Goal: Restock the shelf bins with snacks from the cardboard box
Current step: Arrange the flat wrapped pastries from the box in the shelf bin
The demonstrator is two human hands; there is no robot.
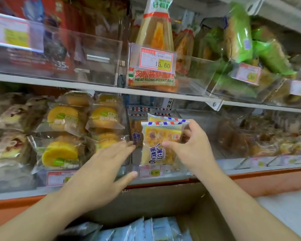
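From the head camera, the right hand [192,146] pinches a small stack of cake packets [161,145] between thumb and fingers, holding them upright at the mouth of a clear bin [165,172] on the lower shelf, with a price tag on the bin's front lip just below them. The left hand [104,164] is flat with straight fingers and grips nothing; its fingertips reach the bin's left wall, close to another packet [135,137] inside. Restocking looks only partly done: that bin shows few packets behind the ones in hand, and the cardboard box [195,213] below the arms still has a row of pale blue packets [146,231] standing in it, so more trips seem likely. The neighbouring bin to the left is full of round yellow cakes [63,134]. Above, a white shelf [97,87] carries more clear bins with sandwich-style cakes [155,33] and green-wrapped snacks [240,35]. An orange ledge [268,176] runs beneath the lower bins.
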